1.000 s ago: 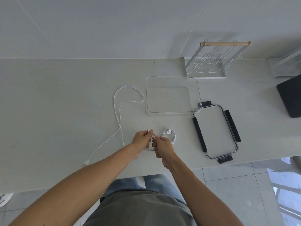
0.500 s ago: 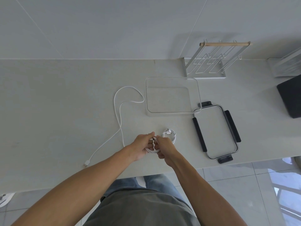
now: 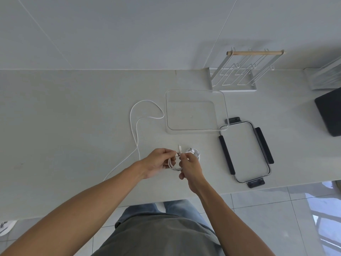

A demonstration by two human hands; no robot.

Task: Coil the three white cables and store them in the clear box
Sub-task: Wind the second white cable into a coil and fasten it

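Pinching a small white coil [image 3: 172, 164] between them, both hands meet just above the near part of the counter [image 3: 64, 126] in the head view — the only view there is. The left hand [image 3: 158, 162] has thumb and fingers closed on the coil's left side, and the right hand [image 3: 190, 168] closes on its right side, fingertips nipping the cable near a plug [image 3: 179, 149] that sticks up between the two hands. The loops hang below the fingers, partly hidden by them. Just beyond the right hand a second coil [image 3: 193, 152] lies on the counter, already wound, touching or nearly touching the knuckles; which one I cannot tell. A third cable [image 3: 136, 130] lies loose to the left, running from beside the box [image 3: 195, 109] in a wide curl, then down towards the counter's near edge, where the left forearm covers its end. The box stands open beyond the hands, clear-walled, with none of the cables in it. Its lid [image 3: 245, 152] lies flat to the right — one corner just at the box's near right corner — a clear panel with black clips on its edges. Farther back against the wall stands a white wire rack [image 3: 238, 74] with a wooden bar on top, and a black object [image 3: 330, 113] sits at the right edge.
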